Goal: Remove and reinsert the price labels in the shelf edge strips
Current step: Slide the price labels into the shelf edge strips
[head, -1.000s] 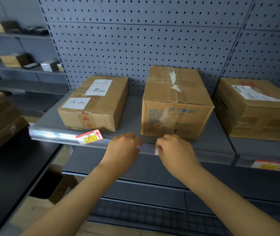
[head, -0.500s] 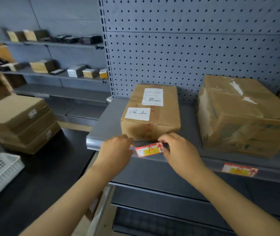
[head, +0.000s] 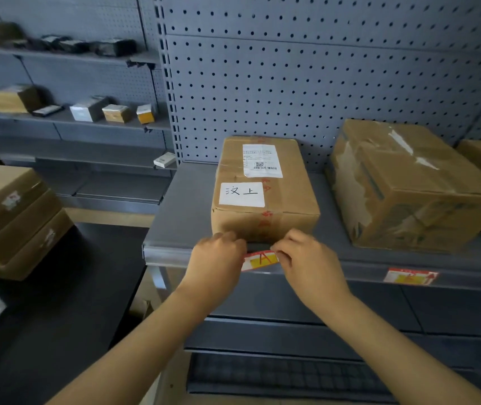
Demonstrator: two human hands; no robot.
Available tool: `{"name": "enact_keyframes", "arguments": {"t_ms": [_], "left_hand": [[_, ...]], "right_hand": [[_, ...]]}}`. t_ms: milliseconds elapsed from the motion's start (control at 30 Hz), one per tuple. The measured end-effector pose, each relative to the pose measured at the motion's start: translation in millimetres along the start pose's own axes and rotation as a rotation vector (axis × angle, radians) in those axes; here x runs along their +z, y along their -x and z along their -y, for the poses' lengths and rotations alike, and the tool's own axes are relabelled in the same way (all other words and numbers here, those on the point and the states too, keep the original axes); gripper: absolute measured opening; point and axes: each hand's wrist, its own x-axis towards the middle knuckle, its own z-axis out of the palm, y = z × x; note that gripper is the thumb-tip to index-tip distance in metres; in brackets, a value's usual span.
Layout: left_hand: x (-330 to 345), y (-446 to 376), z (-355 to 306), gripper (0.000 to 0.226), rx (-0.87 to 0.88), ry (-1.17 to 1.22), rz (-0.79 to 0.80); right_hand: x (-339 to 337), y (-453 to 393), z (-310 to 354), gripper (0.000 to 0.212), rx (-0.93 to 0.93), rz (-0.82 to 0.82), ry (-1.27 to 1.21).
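Price label [head: 259, 259], red and yellow, sits at the shelf edge strip [head: 169, 254], pinched at its left end by the left hand [head: 216, 261] and at its right end by the right hand [head: 309, 267]. Directly behind both grips stands a cardboard box [head: 265, 194] on the shelf [head: 183, 206]. Well to the right of the grips, a second label [head: 410, 276] sits in the strip.

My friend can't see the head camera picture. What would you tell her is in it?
Two bare hands, left hand and right hand, pinch the ends of a red and yellow price label at the grey shelf edge strip, below a taped cardboard box.
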Motion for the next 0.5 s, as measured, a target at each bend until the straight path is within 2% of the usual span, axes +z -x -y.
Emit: {"name": "enact_keyframes", "arguments": {"t_ms": [100,233,300,367,500], "left_hand": [[-0.1,0.3,1.4,0.028,0.01,-0.028,-0.033],[1.6,-0.5,-0.6,0.03,0.038,-0.028,-0.04],[1.1,-0.3,-3.6,0.026,0.078,-0.045,-0.056],[4.2,0.5,-6.5,0.012,0.084,-0.058,-0.038],[3.8,-0.1,-8.1,0.016,0.044,-0.077,-0.054]], "right_hand": [[3.9,2.5,-0.4,0.01,-0.004,-0.023,0.015],[6.2,3.4,-1.9,0.01,0.027,0.033,0.033],[5.2,2.4,-2.9,0.011,0.031,0.049,0.06],[3.8,0.5,-3.7,0.013,0.035,0.07,0.078],[2.3,-1.0,1.1,0.015,0.043,0.118,0.142]]}}
